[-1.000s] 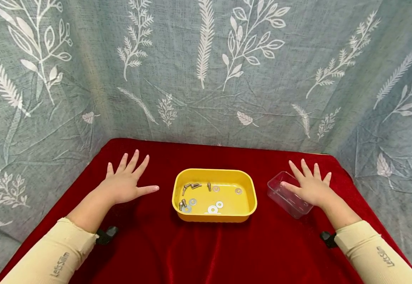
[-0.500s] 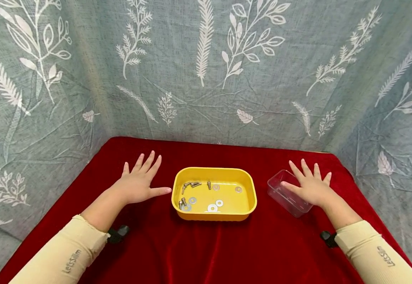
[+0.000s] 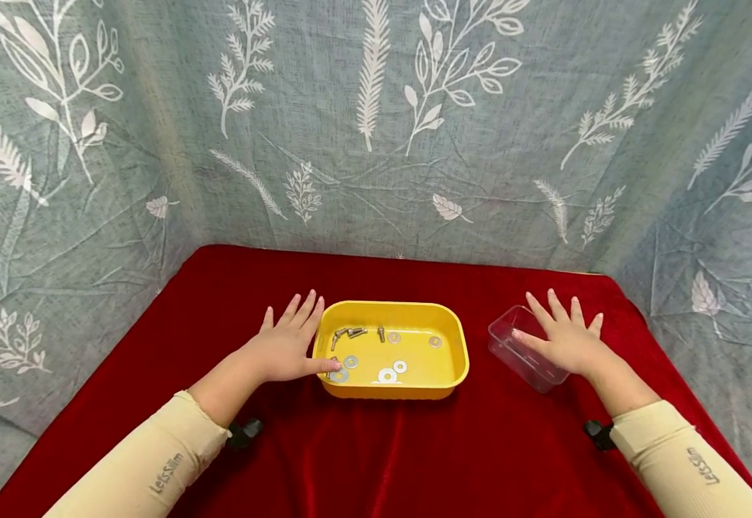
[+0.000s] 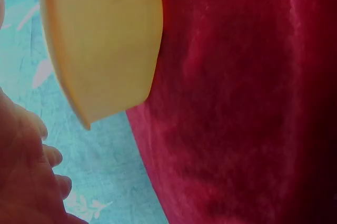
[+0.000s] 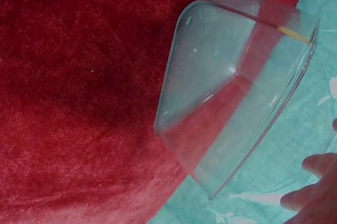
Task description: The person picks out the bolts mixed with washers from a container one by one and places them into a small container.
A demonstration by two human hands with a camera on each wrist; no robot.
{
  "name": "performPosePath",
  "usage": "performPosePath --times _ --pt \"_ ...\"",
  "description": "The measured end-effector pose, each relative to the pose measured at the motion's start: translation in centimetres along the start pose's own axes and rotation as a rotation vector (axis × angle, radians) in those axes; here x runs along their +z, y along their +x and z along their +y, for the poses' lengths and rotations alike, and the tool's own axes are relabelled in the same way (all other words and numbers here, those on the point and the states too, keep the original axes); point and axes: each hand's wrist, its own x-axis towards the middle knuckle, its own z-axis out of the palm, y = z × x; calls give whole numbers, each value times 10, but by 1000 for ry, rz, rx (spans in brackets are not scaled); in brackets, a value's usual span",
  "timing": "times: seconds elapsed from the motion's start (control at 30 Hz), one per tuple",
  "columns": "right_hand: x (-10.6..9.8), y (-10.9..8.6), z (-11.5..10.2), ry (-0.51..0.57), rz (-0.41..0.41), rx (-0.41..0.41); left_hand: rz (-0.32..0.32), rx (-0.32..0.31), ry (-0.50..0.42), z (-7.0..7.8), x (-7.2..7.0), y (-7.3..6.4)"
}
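Note:
A yellow tray [image 3: 427, 360] sits mid-table, with several small metal screws [image 3: 355, 332] and several flat washers [image 3: 387, 376] lying in it. Over the tray's left rim, my left hand [image 3: 285, 352] is spread with straight fingers, its thumb covering part of the screws in the near left corner. The left wrist view shows the tray's outer wall [image 4: 105, 39] beside the fingers. To the right, a clear plastic box [image 3: 524, 363] stands at an angle. My right hand [image 3: 570, 345] hovers over it, fingers spread, holding nothing. In the right wrist view the box [image 5: 210, 66] appears beside the fingertips.
Red velvet cloth [image 3: 414, 453] covers the table. A grey-blue curtain [image 3: 324, 144] with white leaf prints hangs behind and along both sides. Dark wrist straps [image 3: 246, 433] show under the sleeves.
My left hand has moved right, from beside the yellow tray to over its left rim, fingers still spread. The right hand stays at the clear box. The head view has shifted slightly.

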Motion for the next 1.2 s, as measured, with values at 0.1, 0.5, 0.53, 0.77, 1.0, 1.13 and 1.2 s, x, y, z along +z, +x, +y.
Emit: performPosePath --times 0.1,0.5,0.53,0.77,1.0,1.13,1.2 --pt "0 0 0 4 -6 1 -8 13 -8 2 4 2" --pt "0 2 -3 23 -34 -6 -45 3 2 7 17 3" --pt "-1 2 -3 21 -36 -5 -43 5 3 7 17 3" --pt "-1 3 -4 10 -45 1 -38 17 22 9 18 4" --pt "0 5 -5 31 -60 -2 -37 3 26 9 21 7" --pt "-4 8 -8 47 -54 -18 -42 3 10 9 22 8" --pt "-7 11 -11 52 -34 -35 -43 4 -2 9 22 8"
